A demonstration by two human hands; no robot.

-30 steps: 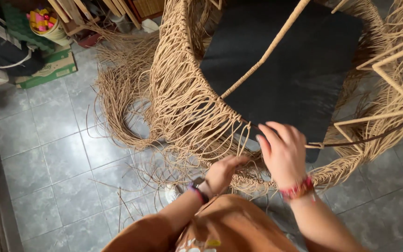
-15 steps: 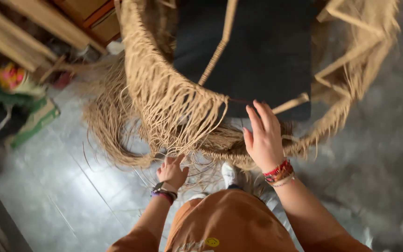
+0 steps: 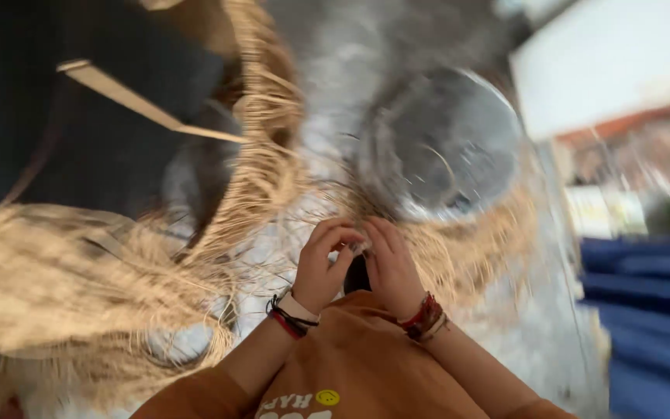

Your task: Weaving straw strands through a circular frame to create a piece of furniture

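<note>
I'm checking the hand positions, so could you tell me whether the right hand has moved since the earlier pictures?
Yes. The right hand has left the woven basket rim and now sits close to the left hand, in front of the orange shirt.

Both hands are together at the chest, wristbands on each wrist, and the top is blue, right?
Not blue: the head view shows an orange top. The left hand and right hand are together at the chest, with wristbands on each wrist.

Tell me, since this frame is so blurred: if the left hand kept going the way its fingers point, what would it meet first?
Probably the loose tan fibre strands just past its fingertips. The left hand points up and slightly right, toward the round grey metal basin beyond; depth is unclear in the blur.
</note>
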